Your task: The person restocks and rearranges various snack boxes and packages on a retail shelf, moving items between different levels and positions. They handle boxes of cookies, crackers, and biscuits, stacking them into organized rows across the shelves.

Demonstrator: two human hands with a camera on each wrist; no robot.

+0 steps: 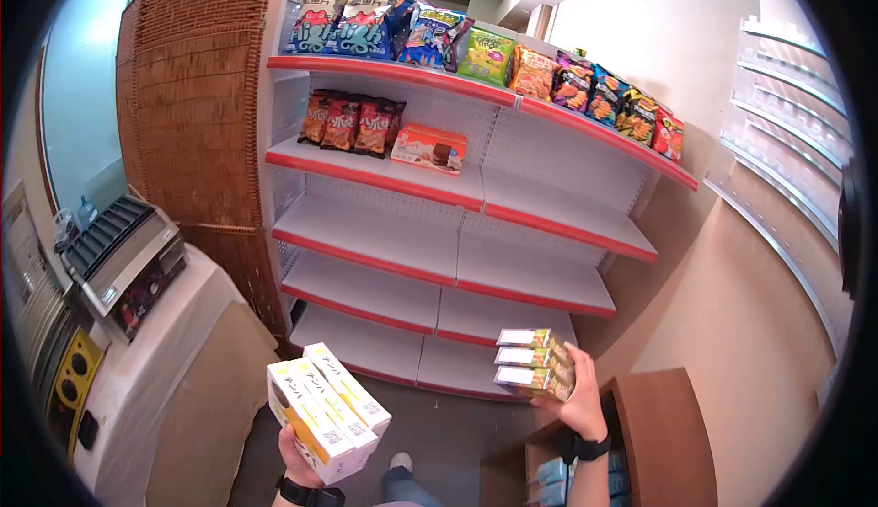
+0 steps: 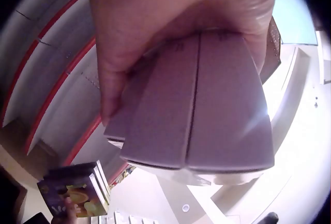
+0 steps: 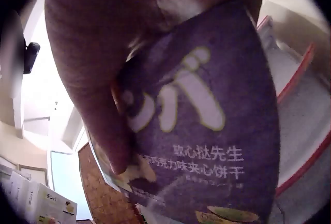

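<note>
My left hand [image 1: 298,461] grips a bundle of three white and yellow biscuit boxes [image 1: 322,402] standing side by side at the lower middle of the head view. In the left wrist view the thumb and fingers clasp the sides of these boxes [image 2: 196,105], whose ends face the camera. To the right, my right hand [image 1: 582,401] holds several stacked biscuit boxes [image 1: 535,361] with white sides and greenish-brown printed faces. The right wrist view shows the dark front of one box [image 3: 201,105] up close, with fingers curled over its edge.
Ahead stands a white shelf unit with red edges [image 1: 366,242]. Snack bags [image 1: 430,36] line its top; more red bags [image 1: 352,123] and an orange box [image 1: 430,148] sit one level down. A brown cabinet [image 1: 663,425] holds blue packs at lower right; a cloth-covered table [image 1: 197,324] stands left.
</note>
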